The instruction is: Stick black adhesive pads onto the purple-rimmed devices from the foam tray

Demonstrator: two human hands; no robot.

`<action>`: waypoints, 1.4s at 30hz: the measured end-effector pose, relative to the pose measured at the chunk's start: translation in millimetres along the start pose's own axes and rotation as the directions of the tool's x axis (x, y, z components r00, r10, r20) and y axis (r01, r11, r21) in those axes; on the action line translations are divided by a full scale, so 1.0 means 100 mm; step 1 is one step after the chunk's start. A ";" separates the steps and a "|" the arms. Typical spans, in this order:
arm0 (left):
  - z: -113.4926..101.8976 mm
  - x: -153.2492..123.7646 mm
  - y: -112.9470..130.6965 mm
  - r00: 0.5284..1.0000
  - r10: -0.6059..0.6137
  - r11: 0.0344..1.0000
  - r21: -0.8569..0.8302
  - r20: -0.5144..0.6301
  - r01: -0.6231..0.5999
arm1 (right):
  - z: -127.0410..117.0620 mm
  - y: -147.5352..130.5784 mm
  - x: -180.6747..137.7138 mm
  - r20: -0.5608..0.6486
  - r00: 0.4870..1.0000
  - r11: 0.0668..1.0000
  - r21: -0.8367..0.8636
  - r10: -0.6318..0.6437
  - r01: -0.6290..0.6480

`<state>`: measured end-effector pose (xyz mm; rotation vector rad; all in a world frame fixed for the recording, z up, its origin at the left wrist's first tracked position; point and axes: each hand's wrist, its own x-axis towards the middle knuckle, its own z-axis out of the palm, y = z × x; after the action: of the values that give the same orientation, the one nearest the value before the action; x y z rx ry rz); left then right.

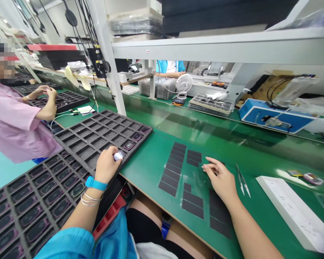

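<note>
My left hand (107,164) holds a small, shiny, silver rounded part (119,155) between thumb and fingers, over the near edge of a dark grey foam tray (137,148). Several dark, watch-like pieces (129,145) sit in the tray's right-hand row; many other compartments are bare. My right hand (221,181) hovers with loosely bent fingers apart, nothing visible in them. Below and beside it, black rectangular stickers (173,169) lie in rows on clear sheets on the green table (148,180). Metal tweezers (243,183) lie just right of that hand.
A second foam tray (24,173) full of dark pieces lies at lower left. A white power strip (294,212) rests at right. Behind stand a small fan (184,83), a blue box-shaped device (275,117) and a shelf post (115,72). A co-worker in pink (21,122) works at left.
</note>
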<state>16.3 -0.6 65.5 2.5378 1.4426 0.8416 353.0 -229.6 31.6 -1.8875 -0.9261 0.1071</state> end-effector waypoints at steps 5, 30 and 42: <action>-0.01 0.00 0.00 1.000 -0.009 1.000 -0.005 0.009 0.009 | 0.00 -0.01 0.00 0.005 1.000 1.000 -0.025 0.005 -0.005; 0.04 0.01 -0.05 0.998 -0.056 0.998 -0.018 -0.008 0.056 | 0.01 0.00 -0.01 0.015 1.000 1.000 0.012 0.024 -0.024; 0.05 0.01 -0.06 0.999 -0.035 0.999 -0.029 -0.026 0.034 | 0.01 0.01 0.00 0.010 1.000 1.000 0.005 -0.008 0.007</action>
<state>14.4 4.1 59.5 2.4832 1.4666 0.8873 352.4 -229.0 30.1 -1.8804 -0.9390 0.1146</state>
